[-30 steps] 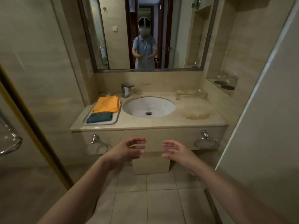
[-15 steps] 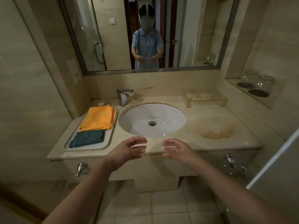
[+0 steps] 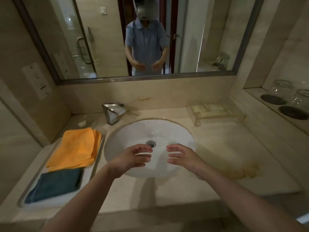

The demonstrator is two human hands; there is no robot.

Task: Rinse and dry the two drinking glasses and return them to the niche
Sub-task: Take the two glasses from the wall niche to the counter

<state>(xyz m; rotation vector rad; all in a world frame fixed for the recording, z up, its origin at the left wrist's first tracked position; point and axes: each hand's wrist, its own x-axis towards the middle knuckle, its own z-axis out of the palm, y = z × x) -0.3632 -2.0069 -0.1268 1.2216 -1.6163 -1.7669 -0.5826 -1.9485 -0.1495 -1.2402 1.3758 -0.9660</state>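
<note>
Glossy white ceramic basin (image 3: 175, 131), brushed metal tap (image 3: 113, 113), 2 clear glasses (image 3: 291, 93) — matt cloth towels (image 3: 76, 146).

We see an orange cloth (image 3: 76, 148) and teal towel (image 3: 55, 185) on a white tray (image 3: 98, 156) left of our sink (image 3: 175, 131), chrome faucet (image 3: 113, 113) behind it, clear acrylic tray (image 3: 217, 113) (contents unclear), stained countertop (image 3: 242, 169), mirror (image 3: 103, 39).

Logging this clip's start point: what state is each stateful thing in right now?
Left hand: open, empty, over the basin.
Right hand: open, empty, over the basin.
Two glasses: in the niche, on dark coasters, untouched.
Faucet: no water running.
Sink: drain visible, no standing water.
Orange cloth: folded on the tray.
Teal cloth: folded on the tray.
</note>
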